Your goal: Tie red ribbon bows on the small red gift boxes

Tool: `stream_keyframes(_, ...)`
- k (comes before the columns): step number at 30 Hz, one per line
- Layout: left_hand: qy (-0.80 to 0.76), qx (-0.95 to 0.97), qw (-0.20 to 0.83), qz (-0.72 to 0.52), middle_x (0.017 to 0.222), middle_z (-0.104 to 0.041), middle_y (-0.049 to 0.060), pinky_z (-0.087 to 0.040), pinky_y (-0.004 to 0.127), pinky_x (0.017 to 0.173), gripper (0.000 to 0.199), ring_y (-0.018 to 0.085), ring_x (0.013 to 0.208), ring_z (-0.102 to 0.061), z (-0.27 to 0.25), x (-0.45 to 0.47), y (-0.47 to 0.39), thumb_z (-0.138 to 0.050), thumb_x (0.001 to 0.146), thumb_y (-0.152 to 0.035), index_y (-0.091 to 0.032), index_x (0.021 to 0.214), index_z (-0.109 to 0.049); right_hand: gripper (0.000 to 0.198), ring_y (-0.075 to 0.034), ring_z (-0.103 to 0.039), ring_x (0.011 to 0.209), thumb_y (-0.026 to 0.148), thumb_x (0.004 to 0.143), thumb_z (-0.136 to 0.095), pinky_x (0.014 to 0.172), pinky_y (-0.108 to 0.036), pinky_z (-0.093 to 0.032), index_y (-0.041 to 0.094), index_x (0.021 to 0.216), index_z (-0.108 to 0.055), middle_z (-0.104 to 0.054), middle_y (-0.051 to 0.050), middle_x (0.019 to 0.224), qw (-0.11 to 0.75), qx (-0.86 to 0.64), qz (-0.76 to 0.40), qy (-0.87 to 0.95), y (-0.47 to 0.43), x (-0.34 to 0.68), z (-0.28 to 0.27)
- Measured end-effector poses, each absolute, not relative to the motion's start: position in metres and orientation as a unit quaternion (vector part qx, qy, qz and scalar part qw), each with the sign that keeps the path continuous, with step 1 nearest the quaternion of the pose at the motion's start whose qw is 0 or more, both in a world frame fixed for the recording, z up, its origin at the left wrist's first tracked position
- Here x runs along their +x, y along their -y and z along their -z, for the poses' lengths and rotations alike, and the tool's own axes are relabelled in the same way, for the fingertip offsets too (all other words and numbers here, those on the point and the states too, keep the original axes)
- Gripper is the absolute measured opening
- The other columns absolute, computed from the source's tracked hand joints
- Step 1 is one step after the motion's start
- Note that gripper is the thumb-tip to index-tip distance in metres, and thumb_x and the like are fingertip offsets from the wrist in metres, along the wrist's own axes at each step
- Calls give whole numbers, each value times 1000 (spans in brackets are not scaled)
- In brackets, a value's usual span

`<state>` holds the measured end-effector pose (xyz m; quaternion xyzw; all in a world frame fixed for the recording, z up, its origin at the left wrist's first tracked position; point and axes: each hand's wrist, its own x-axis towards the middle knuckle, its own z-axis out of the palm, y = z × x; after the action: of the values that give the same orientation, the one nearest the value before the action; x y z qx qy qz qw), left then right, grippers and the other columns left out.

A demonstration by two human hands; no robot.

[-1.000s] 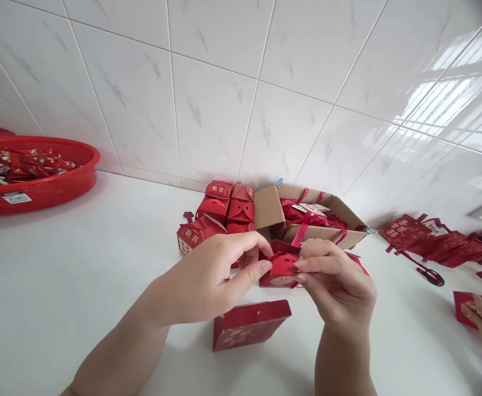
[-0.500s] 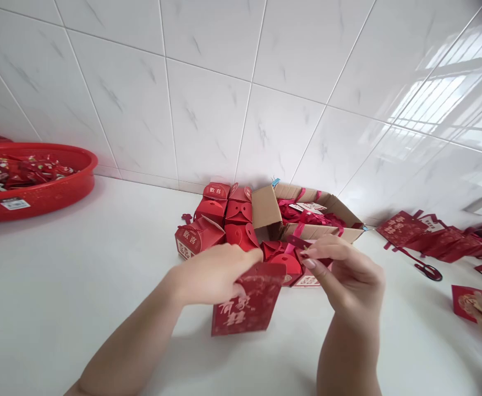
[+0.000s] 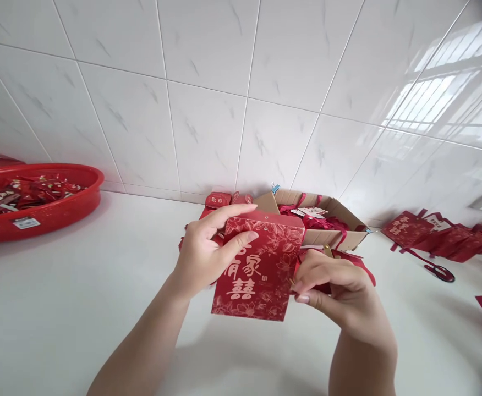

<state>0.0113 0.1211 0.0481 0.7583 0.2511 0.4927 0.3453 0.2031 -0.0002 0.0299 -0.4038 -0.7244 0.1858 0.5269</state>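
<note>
At frame centre, the left hand (image 3: 208, 250) grips a red printed box (image 3: 266, 269), the right hand (image 3: 338, 280) pinches a small item (image 3: 292, 284) (too tiny to identify) beside it, and 1 red basket (image 3: 65, 212) sits middle left.

Red plastic basket (image 3: 74, 212) at far left of the bench (image 3: 51, 319), white label (image 3: 26, 223) on its side, shiny wrapped packets (image 3: 38, 191) inside. Open cardboard box (image 3: 327, 237) near the wall: red ribbons (image 3: 327, 223), printed cards (image 3: 312, 211) on top, blue clip (image 3: 275, 188) on the rim. Black looped handle (image 3: 441, 272) to its right, can't tell what tool. Wall (image 3: 208, 126) is white marbled tile, window reflection (image 3: 434, 82) upper right.
</note>
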Motion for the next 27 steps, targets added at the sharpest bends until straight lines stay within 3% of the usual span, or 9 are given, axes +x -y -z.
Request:
stream_keyframes(2, -262, 760, 355, -477, 77, -71, 3, -53, 23, 54, 31, 14, 60, -64, -46, 12, -121, -71, 76, -34, -20, 102, -63, 19, -13, -58, 67, 6, 78, -67, 55, -27, -47, 24, 85, -70, -66, -1, 73, 550, -399, -160, 716, 1, 200, -29)
stream_keyframes(8, -288, 765, 381, -432, 76, -69, 2, -50, 24, 56, 24, 15, 65, -63, -41, 16, -121, -72, 74, -37, -21, 89, -63, 21, -15, -53, 77, 11, 77, -69, 53, -26, -46, 29, 87, -72, -54, -3, 82, 576, -469, -28, 669, -8, 191, -26)
stream_keyframes(14, -255, 791, 292, -474, 94, -64, 4, -52, 30, 76, 13, 17, 84, -61, -39, 22, -121, -69, 78, -33, -21, 81, -65, 11, -27, -48, 112, 20, 77, -71, 84, -45, -44, 31, 81, -73, -53, -5, 120, 547, -508, 55, 663, -22, 186, -20)
stream_keyframes(17, -237, 777, 331, -479, 98, -67, 5, -53, 33, 82, 11, 19, 91, -64, -40, 24, -118, -65, 82, -31, -20, 83, -62, 13, -26, -50, 112, 18, 79, -69, 90, -47, -43, 30, 82, -73, -54, -5, 121, 555, -508, 68, 655, -26, 184, -18)
stream_keyframes(20, -227, 763, 381, -470, 91, -70, 4, -55, 31, 78, 11, 18, 87, -66, -41, 24, -115, -65, 82, -29, -20, 82, -60, 14, -25, -52, 110, 16, 79, -69, 90, -46, -44, 29, 82, -72, -56, -5, 118, 574, -503, 81, 641, -29, 182, -16)
stream_keyframes(27, -182, 768, 399, -467, 86, -71, 1, -54, 28, 83, 8, 16, 92, -66, -40, 22, -109, -67, 81, -23, -20, 78, -61, 16, -24, -55, 106, 15, 78, -69, 88, -45, -45, 29, 84, -72, -58, -5, 113, 596, -479, 91, 637, -30, 181, -16)
